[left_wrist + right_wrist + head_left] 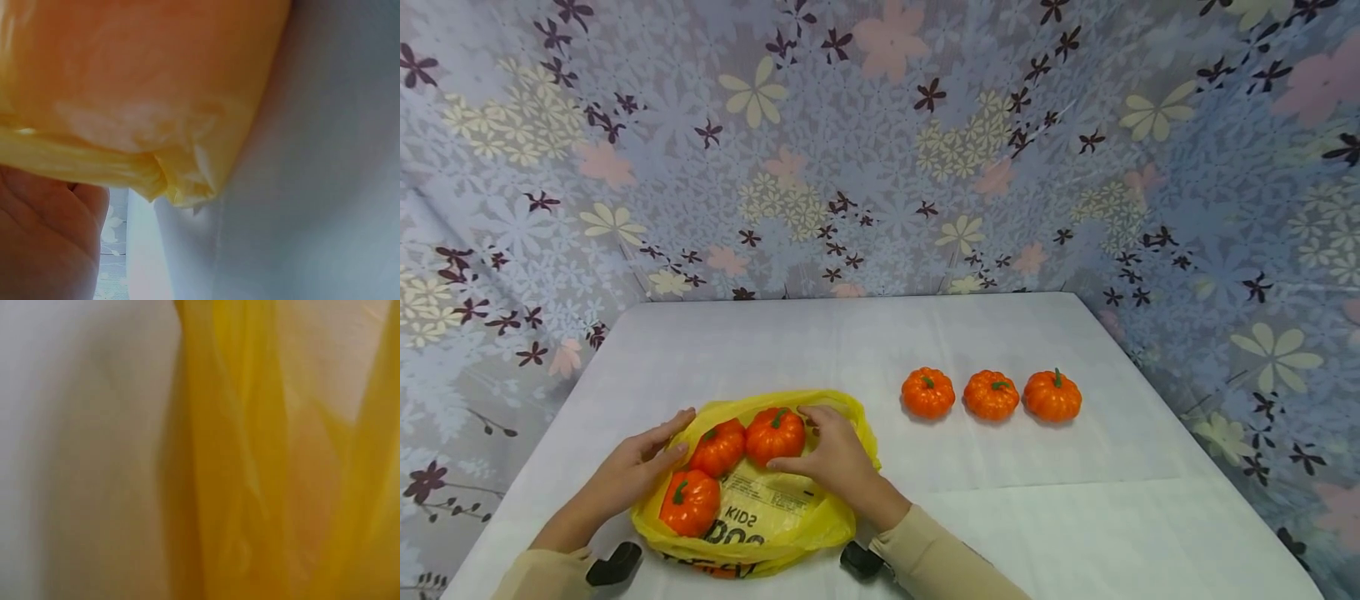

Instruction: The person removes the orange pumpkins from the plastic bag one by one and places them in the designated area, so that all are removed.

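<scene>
A yellow plastic bag (760,554) lies on the table with its mouth spread wide and dark lettering on it. Inside it sit three small orange pumpkins with green stems: one pumpkin (689,503) at the lower left, another pumpkin (718,447) above it, and a third pumpkin (775,437) at the upper right. My right hand (838,454) reaches over the bag's right rim and holds that third pumpkin between thumb and fingers. Against the left rim, my left hand (640,467) rests with fingers extended. Yellow plastic (231,456) fills much of the right wrist view, blurred.
On the white-covered table (1000,517), right of the bag, stand three more pumpkins in a row: a left one (928,393), a middle one (991,396) and a right one (1052,397). A floral curtain (880,167) hangs behind the table and along its sides.
</scene>
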`<move>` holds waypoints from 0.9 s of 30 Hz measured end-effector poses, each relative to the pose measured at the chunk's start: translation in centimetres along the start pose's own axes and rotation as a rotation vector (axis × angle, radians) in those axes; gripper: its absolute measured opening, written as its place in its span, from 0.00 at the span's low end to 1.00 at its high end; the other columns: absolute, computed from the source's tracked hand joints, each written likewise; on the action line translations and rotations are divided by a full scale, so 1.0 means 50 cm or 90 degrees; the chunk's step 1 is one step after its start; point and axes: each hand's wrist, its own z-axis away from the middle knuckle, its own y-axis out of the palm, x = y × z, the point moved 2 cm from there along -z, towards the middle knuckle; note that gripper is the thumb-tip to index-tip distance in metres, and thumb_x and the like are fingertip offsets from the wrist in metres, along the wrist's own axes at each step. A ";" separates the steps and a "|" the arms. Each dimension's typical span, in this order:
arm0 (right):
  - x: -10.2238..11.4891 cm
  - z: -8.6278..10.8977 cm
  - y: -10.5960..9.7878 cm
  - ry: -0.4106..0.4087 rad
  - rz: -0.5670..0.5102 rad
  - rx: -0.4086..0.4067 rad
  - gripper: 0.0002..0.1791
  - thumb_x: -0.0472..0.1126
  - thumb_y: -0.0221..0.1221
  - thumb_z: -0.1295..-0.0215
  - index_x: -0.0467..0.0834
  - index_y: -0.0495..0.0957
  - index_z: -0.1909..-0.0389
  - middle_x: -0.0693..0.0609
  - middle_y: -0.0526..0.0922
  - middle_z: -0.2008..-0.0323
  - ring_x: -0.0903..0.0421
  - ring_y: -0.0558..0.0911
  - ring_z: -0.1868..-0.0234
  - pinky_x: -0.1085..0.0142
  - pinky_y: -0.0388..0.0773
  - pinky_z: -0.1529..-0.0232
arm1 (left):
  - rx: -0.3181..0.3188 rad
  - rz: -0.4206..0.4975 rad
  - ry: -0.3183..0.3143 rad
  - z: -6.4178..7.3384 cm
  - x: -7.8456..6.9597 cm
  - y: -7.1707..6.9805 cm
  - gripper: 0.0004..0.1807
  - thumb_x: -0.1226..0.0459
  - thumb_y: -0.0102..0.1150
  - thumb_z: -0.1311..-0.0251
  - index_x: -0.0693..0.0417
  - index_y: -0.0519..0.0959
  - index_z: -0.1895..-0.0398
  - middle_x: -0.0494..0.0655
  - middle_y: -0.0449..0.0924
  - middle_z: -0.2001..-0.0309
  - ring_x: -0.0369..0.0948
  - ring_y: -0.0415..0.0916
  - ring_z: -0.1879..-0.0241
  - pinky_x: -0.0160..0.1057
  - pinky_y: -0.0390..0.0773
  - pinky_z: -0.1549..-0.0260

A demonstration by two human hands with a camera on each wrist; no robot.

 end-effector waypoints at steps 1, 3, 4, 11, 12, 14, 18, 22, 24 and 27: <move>0.000 0.000 0.001 0.004 0.003 0.002 0.48 0.55 0.79 0.54 0.36 0.74 0.35 0.46 0.78 0.41 0.50 0.80 0.47 0.63 0.81 0.48 | -0.001 -0.005 -0.002 0.000 -0.001 0.000 0.31 0.54 0.52 0.25 0.62 0.64 0.25 0.60 0.60 0.26 0.62 0.54 0.27 0.23 0.58 0.40; 0.001 0.001 0.003 0.012 0.008 0.005 0.47 0.55 0.79 0.54 0.36 0.74 0.35 0.46 0.78 0.42 0.51 0.80 0.47 0.64 0.81 0.48 | 0.002 -0.008 -0.004 0.000 -0.002 0.000 0.32 0.54 0.52 0.25 0.62 0.64 0.25 0.60 0.60 0.26 0.62 0.54 0.27 0.36 0.62 0.34; 0.002 0.001 0.004 0.017 0.010 0.007 0.47 0.54 0.79 0.54 0.36 0.74 0.35 0.46 0.78 0.42 0.52 0.80 0.47 0.65 0.81 0.49 | 0.004 -0.009 -0.005 -0.001 -0.002 0.001 0.32 0.54 0.52 0.25 0.62 0.63 0.25 0.60 0.60 0.26 0.62 0.54 0.27 0.44 0.63 0.33; 0.000 0.002 0.007 0.020 0.038 -0.001 0.42 0.51 0.79 0.52 0.38 0.76 0.38 0.47 0.78 0.45 0.52 0.79 0.48 0.66 0.81 0.50 | 0.007 0.000 0.007 -0.003 -0.006 0.002 0.32 0.55 0.52 0.25 0.63 0.63 0.25 0.61 0.59 0.26 0.63 0.53 0.27 0.25 0.58 0.37; -0.001 0.002 0.007 0.023 0.040 -0.002 0.41 0.51 0.79 0.52 0.38 0.76 0.38 0.47 0.79 0.45 0.52 0.79 0.47 0.65 0.81 0.49 | 0.007 0.004 0.011 -0.004 -0.007 0.002 0.31 0.55 0.52 0.24 0.63 0.63 0.25 0.61 0.59 0.26 0.63 0.53 0.27 0.22 0.57 0.39; -0.002 0.001 0.006 0.026 0.032 -0.002 0.40 0.51 0.79 0.51 0.39 0.77 0.39 0.48 0.79 0.44 0.53 0.80 0.47 0.65 0.80 0.48 | 0.008 0.004 0.011 -0.005 -0.010 0.001 0.32 0.55 0.52 0.24 0.63 0.63 0.25 0.61 0.59 0.26 0.63 0.53 0.27 0.20 0.56 0.40; -0.002 0.001 0.005 0.025 -0.002 0.006 0.39 0.50 0.79 0.51 0.38 0.77 0.40 0.49 0.82 0.46 0.57 0.81 0.50 0.67 0.81 0.51 | 0.008 -0.011 -0.001 -0.006 -0.012 0.000 0.32 0.54 0.52 0.25 0.62 0.63 0.25 0.61 0.59 0.26 0.62 0.53 0.27 0.49 0.60 0.32; -0.003 0.002 0.005 0.027 -0.035 0.012 0.38 0.49 0.79 0.51 0.39 0.78 0.40 0.50 0.82 0.47 0.58 0.82 0.51 0.68 0.81 0.52 | 0.010 -0.007 -0.007 -0.005 -0.011 -0.001 0.32 0.54 0.52 0.25 0.63 0.63 0.25 0.62 0.58 0.26 0.63 0.53 0.27 0.64 0.57 0.35; -0.001 0.004 0.004 0.028 -0.045 0.013 0.38 0.49 0.79 0.51 0.40 0.78 0.40 0.51 0.82 0.47 0.58 0.82 0.50 0.68 0.81 0.51 | 0.010 -0.006 -0.009 -0.004 -0.011 -0.001 0.32 0.54 0.52 0.24 0.64 0.63 0.25 0.62 0.58 0.26 0.64 0.52 0.27 0.65 0.57 0.35; 0.002 0.006 0.001 0.028 -0.054 0.014 0.38 0.49 0.79 0.51 0.40 0.78 0.40 0.52 0.82 0.46 0.57 0.82 0.49 0.67 0.81 0.49 | 0.011 -0.003 -0.011 -0.004 -0.010 -0.002 0.33 0.54 0.52 0.25 0.65 0.62 0.25 0.63 0.58 0.26 0.64 0.52 0.27 0.66 0.57 0.34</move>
